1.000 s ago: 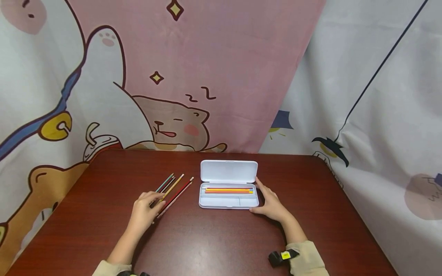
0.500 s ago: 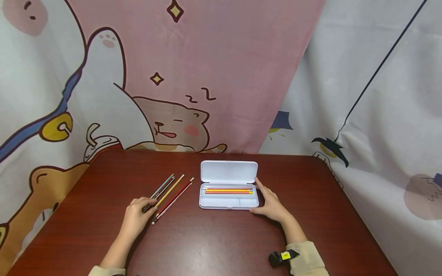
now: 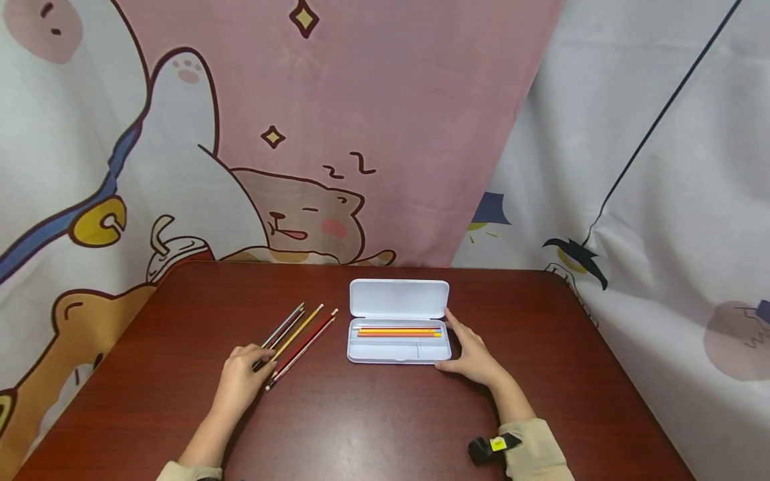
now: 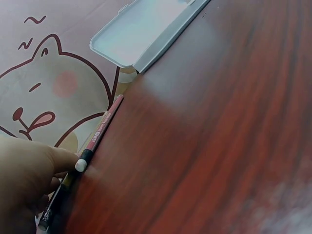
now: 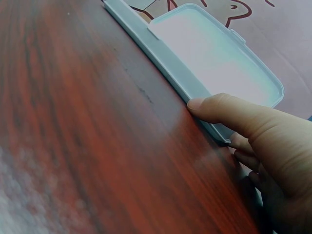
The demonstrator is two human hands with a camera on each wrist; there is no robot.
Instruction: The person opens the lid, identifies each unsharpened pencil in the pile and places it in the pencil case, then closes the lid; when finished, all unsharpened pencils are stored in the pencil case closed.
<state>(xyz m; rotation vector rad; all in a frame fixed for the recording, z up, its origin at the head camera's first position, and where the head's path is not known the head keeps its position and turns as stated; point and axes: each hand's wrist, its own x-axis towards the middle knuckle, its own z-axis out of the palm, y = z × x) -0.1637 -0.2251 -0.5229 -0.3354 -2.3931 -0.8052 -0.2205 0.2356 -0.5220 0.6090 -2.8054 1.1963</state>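
In the head view my left hand is at the near ends of several pencils lying slantwise on the table. Its thumb and fingertips pinch the yellow pencil; the pinched end is partly hidden. Left of that lies a teal pencil with a dark one beside it. On the other side are a red pencil and a pink one, whose white tip shows near the thumb in the left wrist view. My right hand holds the right end of an open white pencil case, thumb at its front edge.
Several orange, yellow and other pencils lie in the case's rear compartment. Its front compartment has a small divider. The case lid stands raised at the back. Behind the dark red-brown table hangs a printed cloth.
My left hand first drew back toward the near left, then shifted slightly forward and right. The yellow pencil has moved a little to the right. My right hand and the case stay put.
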